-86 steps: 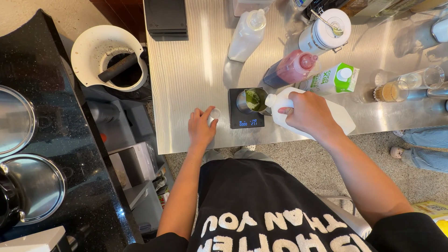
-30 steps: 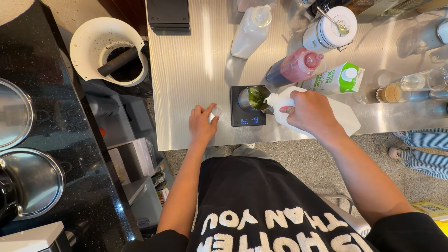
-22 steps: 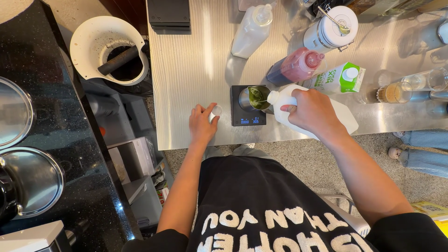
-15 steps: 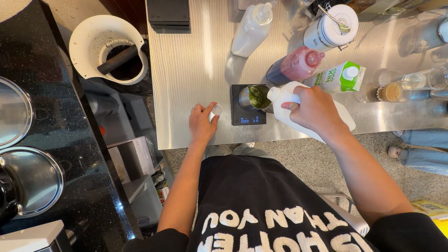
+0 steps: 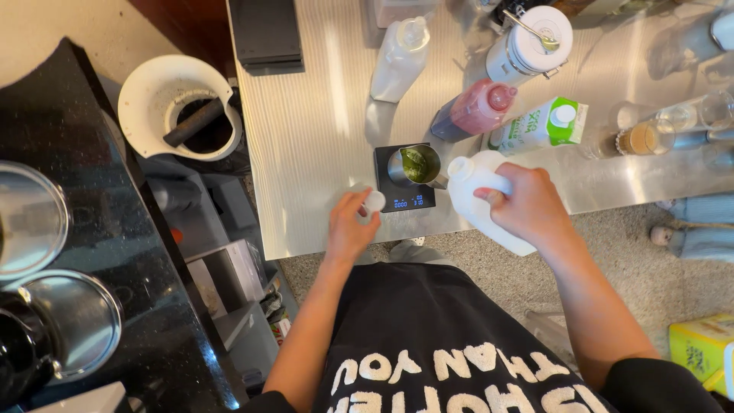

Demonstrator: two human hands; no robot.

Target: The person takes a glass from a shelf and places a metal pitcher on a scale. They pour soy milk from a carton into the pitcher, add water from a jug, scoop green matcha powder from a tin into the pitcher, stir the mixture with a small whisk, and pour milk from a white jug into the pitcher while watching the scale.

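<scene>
My right hand grips a large white plastic jug, held upright just right of a small black digital scale. On the scale stands a small steel pitcher with green liquid inside. My left hand rests at the counter's front edge, left of the scale, fingers pinching a small white cap.
On the steel counter stand a white squeeze bottle, a pink-filled bottle, a green-and-white carton, a white lidded canister and glasses. A white knock-out bin sits left. Steel pots lie on the black counter.
The jug has been tipped back from over the pitcher to upright and pulled slightly right. My left hand has lifted its fingers around the cap.
</scene>
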